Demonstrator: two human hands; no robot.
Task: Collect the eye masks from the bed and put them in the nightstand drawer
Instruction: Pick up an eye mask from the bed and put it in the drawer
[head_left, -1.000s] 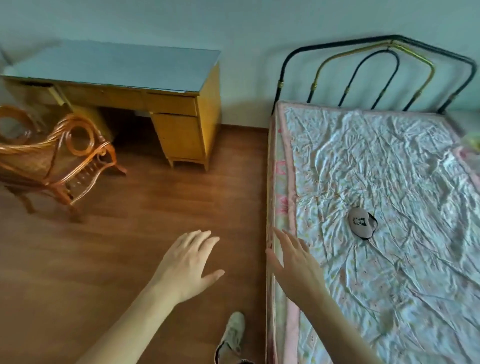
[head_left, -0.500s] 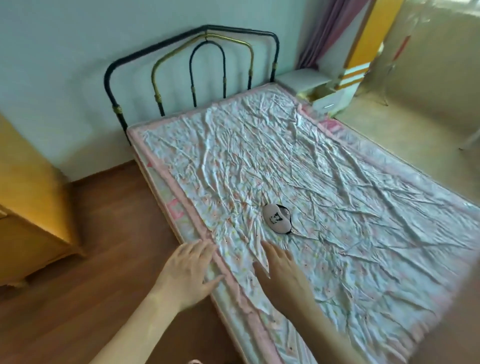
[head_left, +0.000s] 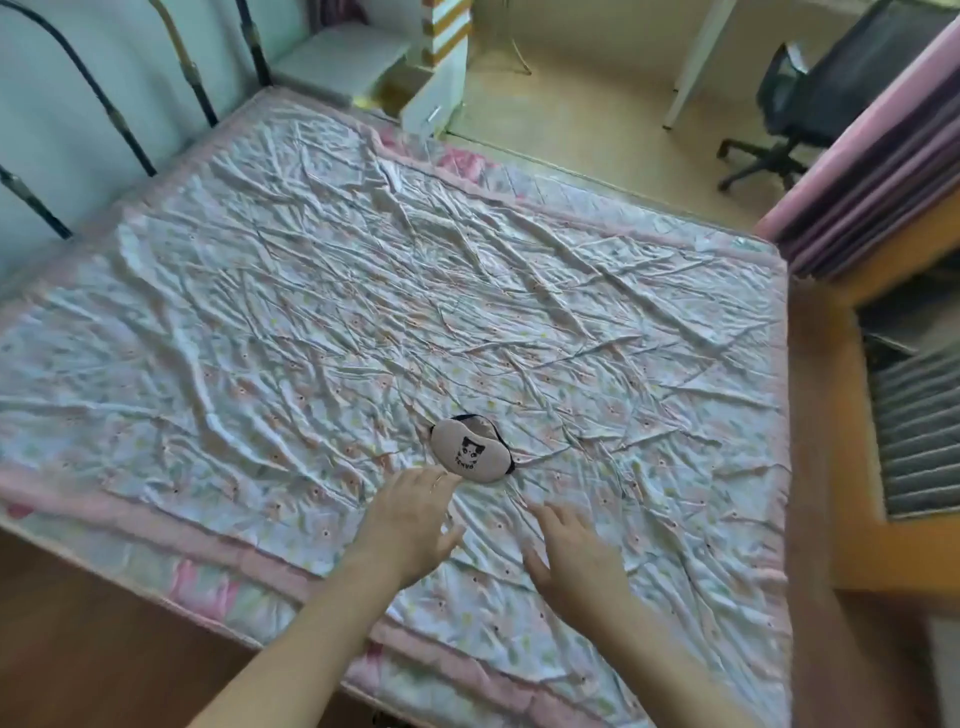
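Observation:
One pale pink eye mask (head_left: 470, 453) with a small black cartoon print and a dark strap lies on the wrinkled floral bed sheet (head_left: 322, 312), near the bed's middle. My left hand (head_left: 413, 517) hovers over the sheet with fingers spread, its fingertips almost touching the mask's near edge. My right hand (head_left: 576, 558) is open too, a little to the right and nearer to me, empty. A white nightstand (head_left: 363, 62) with a drawer stands at the far corner beside the headboard.
A black and gold metal headboard (head_left: 104, 104) runs along the far left. A black office chair (head_left: 810, 104) stands on the pale floor at the upper right. Pink curtains (head_left: 872, 171) and an orange wooden frame (head_left: 852, 467) border the bed's right side. Brown wood floor lies at the lower left.
The view has swung right, from the desk and chair over to the bed. Both hands moved out over the sheet; my left hand has come close to the eye mask.

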